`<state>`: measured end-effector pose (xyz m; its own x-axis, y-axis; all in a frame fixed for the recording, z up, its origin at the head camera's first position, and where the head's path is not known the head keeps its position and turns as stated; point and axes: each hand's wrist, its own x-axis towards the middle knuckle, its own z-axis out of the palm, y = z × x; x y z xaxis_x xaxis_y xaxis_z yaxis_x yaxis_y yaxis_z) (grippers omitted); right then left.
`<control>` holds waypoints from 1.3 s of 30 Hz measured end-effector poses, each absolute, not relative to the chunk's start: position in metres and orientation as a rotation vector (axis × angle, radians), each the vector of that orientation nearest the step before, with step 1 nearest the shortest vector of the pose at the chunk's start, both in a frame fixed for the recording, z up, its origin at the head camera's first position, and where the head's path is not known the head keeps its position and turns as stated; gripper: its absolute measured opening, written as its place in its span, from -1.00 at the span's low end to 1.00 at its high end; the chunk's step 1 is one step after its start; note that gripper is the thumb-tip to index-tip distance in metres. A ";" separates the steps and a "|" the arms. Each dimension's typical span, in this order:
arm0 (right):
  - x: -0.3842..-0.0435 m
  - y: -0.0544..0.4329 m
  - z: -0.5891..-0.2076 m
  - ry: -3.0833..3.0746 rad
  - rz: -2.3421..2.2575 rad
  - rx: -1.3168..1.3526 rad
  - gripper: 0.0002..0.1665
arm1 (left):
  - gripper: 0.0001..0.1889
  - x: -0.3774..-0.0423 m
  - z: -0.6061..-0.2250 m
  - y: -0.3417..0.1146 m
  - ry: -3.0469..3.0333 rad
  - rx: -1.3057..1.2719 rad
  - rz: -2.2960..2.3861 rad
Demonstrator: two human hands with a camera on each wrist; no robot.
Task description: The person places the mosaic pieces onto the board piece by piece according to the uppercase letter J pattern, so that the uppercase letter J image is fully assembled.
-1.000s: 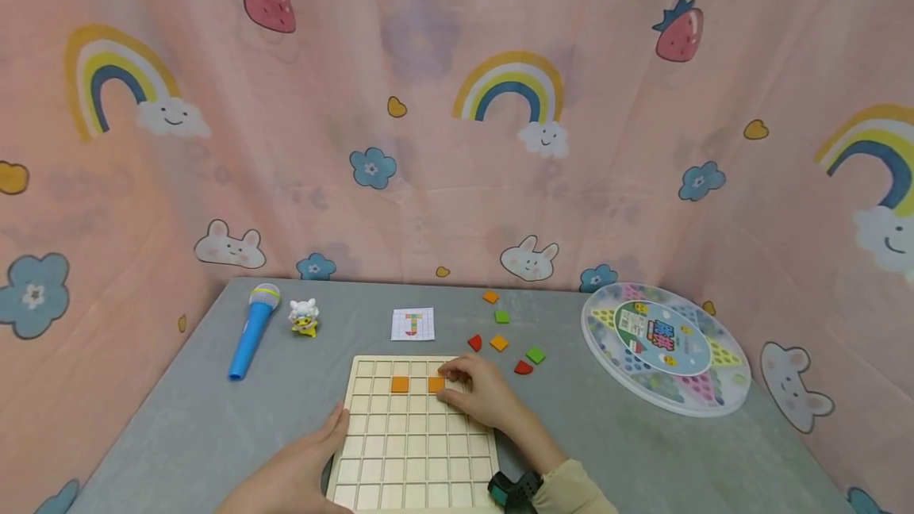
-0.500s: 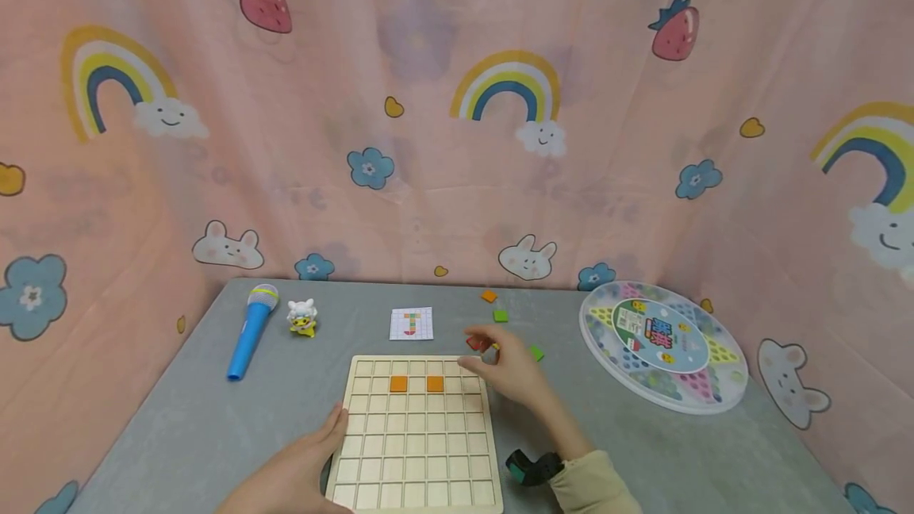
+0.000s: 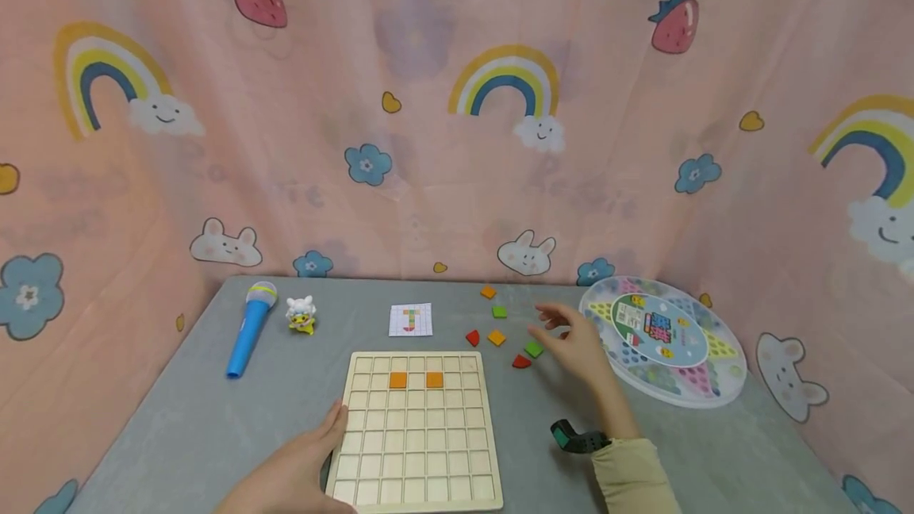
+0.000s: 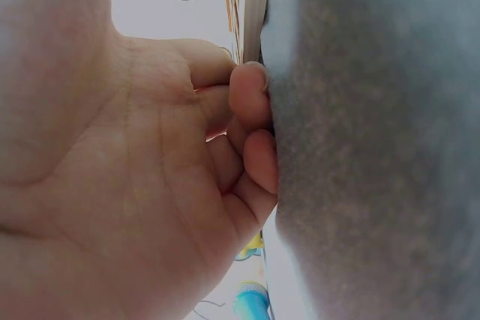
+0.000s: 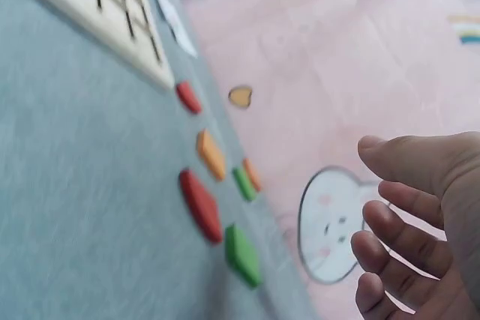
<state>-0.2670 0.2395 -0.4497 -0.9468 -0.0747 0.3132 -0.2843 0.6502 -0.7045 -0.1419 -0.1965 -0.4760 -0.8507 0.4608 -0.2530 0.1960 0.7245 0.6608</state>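
Note:
A pale wooden grid board (image 3: 415, 443) lies at the table's front, two orange square tiles (image 3: 397, 380) set apart in its upper part. My left hand (image 3: 291, 463) holds the board's left edge; the left wrist view shows the fingers (image 4: 251, 103) bent in beside the rim. Over the table right of the loose tiles hovers my right hand (image 3: 580, 346), fingers loosely bent and nothing between them. Nearest to it is a green square tile (image 3: 533, 349), with a red rounded tile (image 3: 521, 361) beside it. Another red tile (image 3: 473, 337) and an orange tile (image 3: 496, 337) lie farther left.
Behind those lie a green tile (image 3: 499, 312) and an orange tile (image 3: 488, 291). A card with a J pattern (image 3: 410, 320) lies beyond the board. A toy microphone (image 3: 251, 331) and small figurine (image 3: 301, 314) stand at left, a round game board (image 3: 660, 339) at right.
My right hand has left the orange tile on the board and moved right, passing over the loose tiles without taking any. My left hand stays at the board's edge.

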 end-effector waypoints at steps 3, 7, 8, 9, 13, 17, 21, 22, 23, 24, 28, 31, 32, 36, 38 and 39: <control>-0.272 0.251 -0.460 -2.639 1.229 0.262 -0.48 | 0.44 -0.141 -0.473 -0.196 2.531 0.496 0.916; -0.277 0.257 -0.471 -2.658 1.276 0.225 -0.49 | 0.45 -0.140 -0.469 -0.195 2.535 0.486 0.921; -0.278 0.258 -0.474 -2.661 1.279 0.219 -0.50 | 0.45 -0.140 -0.468 -0.195 2.530 0.472 0.926; -0.279 0.258 -0.476 -2.662 1.285 0.212 -0.52 | 0.45 -0.140 -0.467 -0.195 2.533 0.471 0.926; -0.282 0.261 -0.486 -2.660 1.282 0.206 -0.56 | 0.45 -0.139 -0.465 -0.194 2.544 0.474 0.925; -0.283 0.262 -0.493 -2.669 1.260 0.227 -0.57 | 0.46 -0.138 -0.465 -0.193 2.547 0.468 0.921; -0.282 0.263 -0.500 -2.685 1.209 0.265 -0.59 | 0.45 -0.138 -0.466 -0.193 2.540 0.460 0.922; -0.281 0.263 -0.502 -2.691 1.187 0.273 -0.60 | 0.45 -0.138 -0.466 -0.193 2.541 0.465 0.923; -0.281 0.263 -0.503 -2.694 1.171 0.277 -0.60 | 0.45 -0.138 -0.467 -0.193 2.544 0.469 0.920; -0.281 0.263 -0.504 -2.699 1.155 0.278 -0.61 | 0.46 -0.138 -0.467 -0.194 2.548 0.474 0.918; -0.281 0.262 -0.507 -2.721 1.083 0.289 -0.65 | 0.46 -0.137 -0.469 -0.194 2.558 0.490 0.907; -0.280 0.261 -0.507 -2.742 1.035 0.300 -0.67 | 0.46 -0.137 -0.469 -0.195 2.553 0.491 0.902; -0.280 0.261 -0.507 -2.750 1.019 0.303 -0.68 | 0.45 -0.137 -0.470 -0.195 2.549 0.489 0.904; -0.277 0.259 -0.506 -2.768 0.984 0.311 -0.71 | 0.46 -0.136 -0.470 -0.194 2.542 0.481 0.910; -0.277 0.258 -0.505 -2.766 0.976 0.314 -0.73 | 0.46 -0.136 -0.470 -0.194 2.544 0.473 0.907; -0.277 0.258 -0.505 -2.765 0.971 0.317 -0.75 | 0.46 -0.136 -0.470 -0.194 2.544 0.470 0.908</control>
